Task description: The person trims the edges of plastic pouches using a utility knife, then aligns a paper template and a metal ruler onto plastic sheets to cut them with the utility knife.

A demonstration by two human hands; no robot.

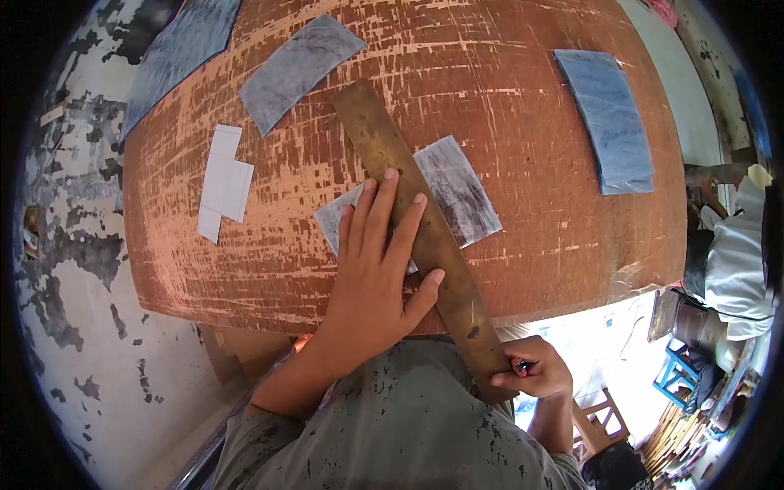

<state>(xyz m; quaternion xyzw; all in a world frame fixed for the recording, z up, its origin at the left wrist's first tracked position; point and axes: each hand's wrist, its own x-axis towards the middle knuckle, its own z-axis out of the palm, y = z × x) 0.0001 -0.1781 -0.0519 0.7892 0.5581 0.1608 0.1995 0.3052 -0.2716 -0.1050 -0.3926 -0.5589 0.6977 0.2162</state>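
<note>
My left hand (pixel 380 253) lies palm down with its fingers spread, pressing on a long, worn brass-coloured metal straightedge (pixel 433 220). Beneath the straightedge is a grey, streaky rectangular piece (pixel 459 192) that looks like fabric; it shows on both sides, and part of it is hidden by the hand. The straightedge runs diagonally from the board toward my body, its near end past the board's edge. At that end my right hand (pixel 539 367) is closed around a small red and dark object (pixel 519 367), mostly hidden by the fingers. Its thumb touches the straightedge.
The scratched brown board (pixel 539 261) also bears a white paper pattern (pixel 224 184), another grey piece (pixel 300 72), a blue-grey piece (pixel 608 122) and a larger blue sheet (pixel 180 61) at the far left. A peeling wall (pixel 82 327) stands left. A wooden stool (pixel 600 420) is below right.
</note>
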